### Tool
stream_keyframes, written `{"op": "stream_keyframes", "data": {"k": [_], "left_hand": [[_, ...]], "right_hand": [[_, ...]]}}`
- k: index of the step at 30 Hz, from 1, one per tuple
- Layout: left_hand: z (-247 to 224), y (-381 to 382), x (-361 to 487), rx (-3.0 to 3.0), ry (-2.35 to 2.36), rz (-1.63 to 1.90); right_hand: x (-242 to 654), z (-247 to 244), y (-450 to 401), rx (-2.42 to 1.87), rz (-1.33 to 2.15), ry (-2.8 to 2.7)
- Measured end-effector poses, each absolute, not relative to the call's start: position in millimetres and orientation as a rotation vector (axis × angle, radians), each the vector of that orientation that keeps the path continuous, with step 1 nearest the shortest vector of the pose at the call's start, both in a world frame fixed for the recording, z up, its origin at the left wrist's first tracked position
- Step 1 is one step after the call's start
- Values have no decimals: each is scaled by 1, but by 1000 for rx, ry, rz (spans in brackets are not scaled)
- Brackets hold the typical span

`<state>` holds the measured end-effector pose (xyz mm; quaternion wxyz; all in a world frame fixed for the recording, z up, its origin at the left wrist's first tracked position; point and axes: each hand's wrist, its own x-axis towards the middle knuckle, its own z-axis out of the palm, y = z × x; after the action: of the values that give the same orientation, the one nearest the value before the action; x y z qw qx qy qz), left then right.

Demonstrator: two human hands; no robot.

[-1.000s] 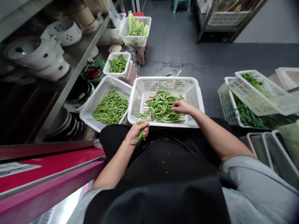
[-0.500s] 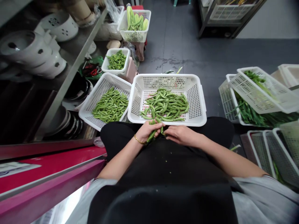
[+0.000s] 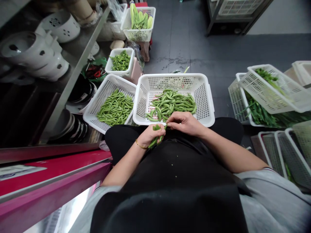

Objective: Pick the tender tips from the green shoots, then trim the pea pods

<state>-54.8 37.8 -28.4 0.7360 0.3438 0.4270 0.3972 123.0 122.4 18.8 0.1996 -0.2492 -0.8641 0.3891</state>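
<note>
Several green pea pods (image 3: 153,141) are held in my left hand (image 3: 148,136), above my lap and just in front of the middle basket. My right hand (image 3: 185,123) pinches the tip of a pod that sticks up from my left fingers; its wrist is over the black apron. The white middle basket (image 3: 203,97) rests at my knees and holds a loose heap of pods (image 3: 173,103). Beside it on the left, a tilted white basket (image 3: 93,105) holds more pods (image 3: 115,108).
A small basket of green peppers (image 3: 120,61) and a basket of long green vegetables (image 3: 141,21) stand farther back left. Metal shelving (image 3: 80,64) with white pots is at the left. Stacked baskets with leafy greens (image 3: 267,111) stand at the right.
My right hand has moved up and forward, near the middle basket's front rim, and pinches at the pod's upper end. My left hand has shifted slightly left, still holding pods.
</note>
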Motion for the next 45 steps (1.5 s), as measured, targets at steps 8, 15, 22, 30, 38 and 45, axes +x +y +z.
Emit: {"op": "stream_keyframes", "data": {"k": [8, 15, 22, 30, 38, 45], "left_hand": [[-35, 42, -42, 450, 880, 1109], [-36, 47, -65, 438, 1186, 1397], [-27, 41, -48, 706, 1311, 1355], [-39, 29, -54, 554, 1095, 1222], [-37, 33, -51, 456, 895, 1100], [-22, 54, -113, 549, 923, 1152]], "right_hand": [[109, 16, 106, -863, 371, -2624], [164, 42, 119, -853, 1043, -2592], [110, -6, 108, -797, 986, -2785], [123, -5, 98, -595, 660, -2611], [125, -7, 94, -608, 544, -2843], [147, 3, 111, -523, 945, -3070]]}}
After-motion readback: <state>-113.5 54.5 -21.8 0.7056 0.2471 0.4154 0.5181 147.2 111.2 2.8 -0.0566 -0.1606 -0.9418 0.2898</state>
